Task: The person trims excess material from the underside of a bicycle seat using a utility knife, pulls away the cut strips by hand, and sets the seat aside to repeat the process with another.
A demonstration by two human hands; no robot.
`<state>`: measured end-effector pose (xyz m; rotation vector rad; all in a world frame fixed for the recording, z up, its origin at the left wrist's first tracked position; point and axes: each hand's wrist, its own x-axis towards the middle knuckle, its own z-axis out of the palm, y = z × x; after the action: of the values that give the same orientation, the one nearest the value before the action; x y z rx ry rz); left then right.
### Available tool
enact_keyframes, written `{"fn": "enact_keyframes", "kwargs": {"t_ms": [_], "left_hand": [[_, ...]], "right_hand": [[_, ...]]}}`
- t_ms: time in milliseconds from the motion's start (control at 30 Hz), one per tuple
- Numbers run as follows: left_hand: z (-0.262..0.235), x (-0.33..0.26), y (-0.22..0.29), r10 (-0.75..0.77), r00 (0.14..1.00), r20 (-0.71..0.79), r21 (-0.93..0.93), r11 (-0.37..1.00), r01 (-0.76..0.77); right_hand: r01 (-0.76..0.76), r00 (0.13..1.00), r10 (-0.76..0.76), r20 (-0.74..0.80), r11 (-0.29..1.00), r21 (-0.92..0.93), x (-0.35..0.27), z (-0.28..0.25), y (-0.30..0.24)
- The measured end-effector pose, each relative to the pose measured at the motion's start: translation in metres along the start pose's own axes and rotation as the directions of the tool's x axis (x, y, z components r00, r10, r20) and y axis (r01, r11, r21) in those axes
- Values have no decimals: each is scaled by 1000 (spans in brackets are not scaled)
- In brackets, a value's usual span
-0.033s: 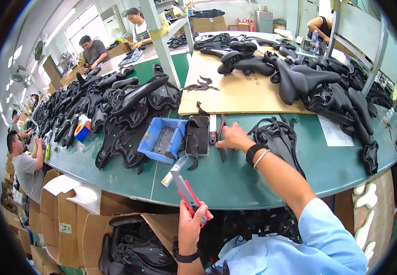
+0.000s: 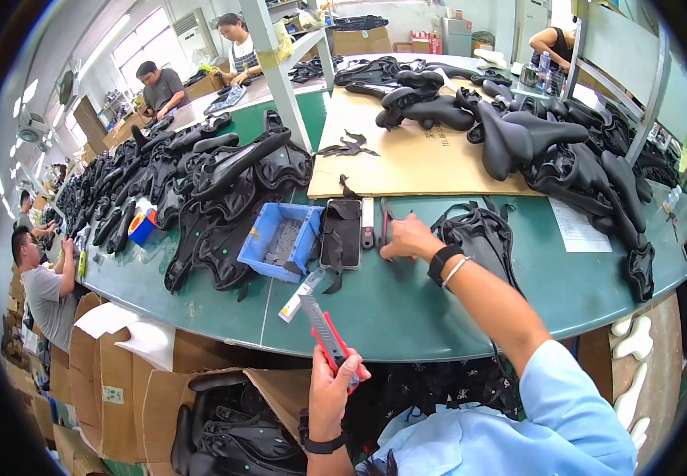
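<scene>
My left hand is closed around a red utility knife, its long grey blade extended up toward the table edge. Over the green table, my right hand has its fingers closed on what looks like a pair of pliers; the palm partly hides them. Just right of that hand lies a black bicycle saddle, underside up with loose cover edges. Left of the pliers are a red-and-white strip-shaped item and a dark tray with black scraps on it.
A blue bin of small grey pieces stands beside heaps of black saddles at the left. More saddles crowd a cardboard sheet. A metal post rises from the table. Open cartons sit below; co-workers stand beyond.
My right hand has shifted slightly right, and the pliers tilt a little differently beneath it. The knife blade in my left hand has tipped slightly.
</scene>
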<state>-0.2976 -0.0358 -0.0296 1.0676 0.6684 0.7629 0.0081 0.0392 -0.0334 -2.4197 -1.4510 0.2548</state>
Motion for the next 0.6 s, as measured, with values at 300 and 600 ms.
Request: {"fn": "enact_keyframes", "kwargs": {"t_ms": [300,600], "left_hand": [[-11,-7,-4,-106,963,249,51,994,97],[-7,-5,-3,-122,935,334,179,982,64]], "right_hand": [[-457,880,-15,475,242,856,-124,-44,8],[184,964,-252,81,857,481,-208,-70,-20]]}}
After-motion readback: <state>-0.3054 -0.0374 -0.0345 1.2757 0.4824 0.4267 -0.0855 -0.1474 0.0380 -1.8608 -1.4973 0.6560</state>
